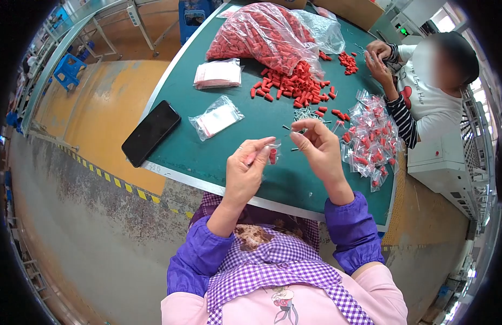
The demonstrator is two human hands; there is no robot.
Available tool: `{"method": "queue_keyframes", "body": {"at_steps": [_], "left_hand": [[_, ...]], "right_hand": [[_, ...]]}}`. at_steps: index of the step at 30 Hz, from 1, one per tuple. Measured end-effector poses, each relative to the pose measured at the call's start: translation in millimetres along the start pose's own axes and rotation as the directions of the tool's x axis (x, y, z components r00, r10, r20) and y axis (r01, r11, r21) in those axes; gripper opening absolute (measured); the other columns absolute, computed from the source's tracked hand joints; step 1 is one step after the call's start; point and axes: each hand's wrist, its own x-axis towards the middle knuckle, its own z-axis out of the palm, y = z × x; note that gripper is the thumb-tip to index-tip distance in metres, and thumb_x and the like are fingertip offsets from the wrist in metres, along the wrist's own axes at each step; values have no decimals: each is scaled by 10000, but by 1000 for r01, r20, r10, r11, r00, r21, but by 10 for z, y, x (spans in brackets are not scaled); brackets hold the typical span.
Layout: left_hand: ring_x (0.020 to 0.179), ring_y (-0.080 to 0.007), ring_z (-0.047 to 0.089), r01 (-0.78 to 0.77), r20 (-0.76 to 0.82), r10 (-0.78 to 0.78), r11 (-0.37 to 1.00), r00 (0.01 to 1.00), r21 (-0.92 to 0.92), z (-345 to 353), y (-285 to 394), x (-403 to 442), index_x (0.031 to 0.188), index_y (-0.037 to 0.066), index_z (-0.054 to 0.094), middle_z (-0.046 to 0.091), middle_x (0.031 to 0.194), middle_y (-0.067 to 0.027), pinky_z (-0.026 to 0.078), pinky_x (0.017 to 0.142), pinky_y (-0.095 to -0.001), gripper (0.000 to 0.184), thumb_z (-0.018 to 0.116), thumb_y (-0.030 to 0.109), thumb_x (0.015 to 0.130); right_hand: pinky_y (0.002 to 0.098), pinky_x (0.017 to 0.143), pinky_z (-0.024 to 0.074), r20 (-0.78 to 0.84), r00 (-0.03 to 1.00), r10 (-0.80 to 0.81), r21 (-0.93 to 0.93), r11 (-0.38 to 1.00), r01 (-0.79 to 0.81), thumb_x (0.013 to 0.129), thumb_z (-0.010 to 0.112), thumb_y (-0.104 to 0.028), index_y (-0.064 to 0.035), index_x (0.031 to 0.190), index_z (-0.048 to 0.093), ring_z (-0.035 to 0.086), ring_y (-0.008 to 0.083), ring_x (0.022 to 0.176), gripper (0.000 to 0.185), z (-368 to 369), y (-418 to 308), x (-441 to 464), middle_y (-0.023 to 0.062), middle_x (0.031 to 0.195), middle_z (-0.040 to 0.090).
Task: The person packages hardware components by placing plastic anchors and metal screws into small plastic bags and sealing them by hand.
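Got a small clear bag (272,155) pinched in the left grip (244,169), near side of the screw pile (311,115) and a bit left. Can make out red inside the bag; can't count pieces. Got the right grip (319,147) at the near edge of the screw pile, fingers curled, thumb and forefinger close together. Can't tell if pinching a screw or nothing.

Rest of the green worktop (289,196), all relative to the screw pile:
- Just beyond: loose heap of red plugs (297,86), spilling from a big clear bag (256,39) full of the same.
- Right: spread of filled bags (371,135), clear with red plugs inside, overlapping.
- Left: clear packet (215,119) with a white card in it, lying flat.
- Further left: black phone (150,134), face up, screen dark, at worktop edge.
- Far left: stack of flat packets (217,74).
- Far right: small cluster of red plugs (348,63), near a co-worker's hands (377,60). Seeing those hands close together; too small to tell what's between them.
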Motion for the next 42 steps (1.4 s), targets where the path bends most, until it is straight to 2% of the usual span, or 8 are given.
{"method": "queue_keyframes", "body": {"at_steps": [3, 10, 26, 31, 33, 35, 37, 42], "left_hand": [[562, -5, 398, 1, 48, 1, 999, 999, -40, 8, -1, 10, 1118, 35, 642, 561, 732, 54, 321, 502, -150, 227, 586, 147, 929], [576, -39, 508, 98, -84, -117, 974, 989, -203, 174, 72, -78, 986, 3, 646, 589, 733, 12, 389, 502, -172, 157, 638, 127, 890], [620, -42, 532, 299, 144, -263, 878, 954, -374, -40, 40, -88, 911, 5, 649, 589, 729, 23, 413, 544, -173, 91, 680, 59, 844], [757, -73, 599, -22, 65, 39, 971, 997, -237, 76, -33, -71, 886, 1, 642, 634, 854, -13, 477, 679, -199, 102, 703, 52, 822], [696, -54, 555, 0, 82, 20, 973, 996, -232, 108, -57, -87, 883, 5, 639, 615, 828, -2, 431, 607, -185, 97, 700, 52, 823], [635, -35, 511, 22, 99, 0, 974, 995, -224, 125, -36, -117, 880, 9, 637, 596, 803, 9, 385, 535, -170, 93, 696, 52, 824], [625, -29, 486, 287, 138, -264, 939, 955, -191, 121, -11, -135, 854, 7, 639, 581, 772, 18, 362, 526, -166, 86, 699, 62, 826], [572, -16, 444, 165, 118, -151, 978, 982, -126, 226, -159, -160, 864, 15, 641, 563, 713, 39, 329, 491, -162, 91, 695, 83, 838]], "right_hand": [[205, 668, 461, 204, 938, 280, 226, 919, -324, 848, 687, -124, 18, 950, 655, 576, 70, 733, 178, -28, 15, -35, 19, 803, 644], [236, 713, 489, 208, 948, 242, 518, 794, -317, 873, 644, -87, 17, 940, 654, 603, 99, 770, 124, 72, 92, -172, 53, 844, 657], [235, 691, 482, 95, 972, 213, 515, 826, -231, 896, 611, -86, 15, 890, 606, 585, 89, 745, 101, 126, -3, -263, 29, 809, 618], [238, 643, 481, 18, 1000, 10, 80, 997, -11, 863, 638, -61, 2, 893, 601, 582, 97, 739, 79, 162, -16, -336, 39, 803, 599], [238, 637, 478, 10, 995, -96, -73, 993, 96, 862, 638, -62, 2, 886, 599, 578, 96, 733, 79, 136, 10, -358, 42, 803, 599], [239, 647, 472, 18, 990, 140, 211, 967, -141, 878, 626, -77, 2, 879, 587, 567, 91, 715, 88, 144, 22, -443, 31, 804, 596], [238, 650, 471, -21, 985, 174, 305, 939, -159, 887, 619, -88, 4, 884, 581, 565, 89, 709, 100, 135, 53, -500, 27, 799, 592], [235, 649, 467, -80, 976, 205, 342, 925, -166, 917, 589, -111, 8, 901, 559, 559, 85, 697, 124, -19, 51, -568, 19, 784, 583]]}}
